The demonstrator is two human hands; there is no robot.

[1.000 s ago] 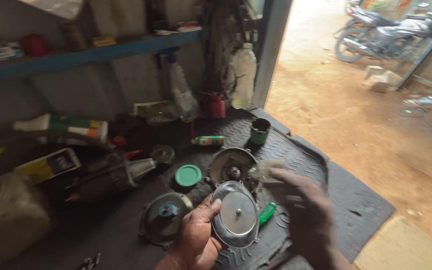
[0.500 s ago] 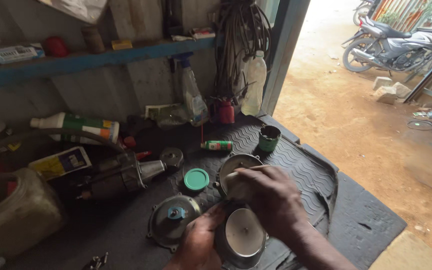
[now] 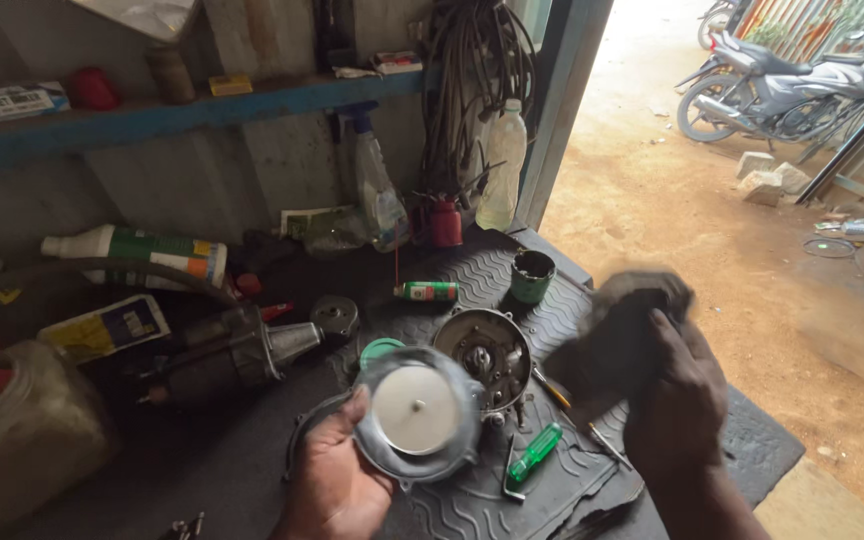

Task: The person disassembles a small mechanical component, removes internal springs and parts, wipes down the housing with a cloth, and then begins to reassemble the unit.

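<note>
Lifted off the round metal cover [image 3: 417, 412], the right hand [image 3: 674, 398] now clutches a dark rag [image 3: 614, 335] at three o'clock; left hand [image 3: 334, 482] fingers grip the cover's rim.

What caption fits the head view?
Left hand holds a round metal cover; right hand grips a dark rag above the bench.

Left hand [image 3: 337, 480] comes in low from the bottom edge, palm up, fingers curled under and thumb hooked over the rim of what it grips. Right hand [image 3: 677, 395] is raised off to the side, back toward the camera, fingers bunched tight in a closed grasp, forearm angling down to the lower right.
</note>
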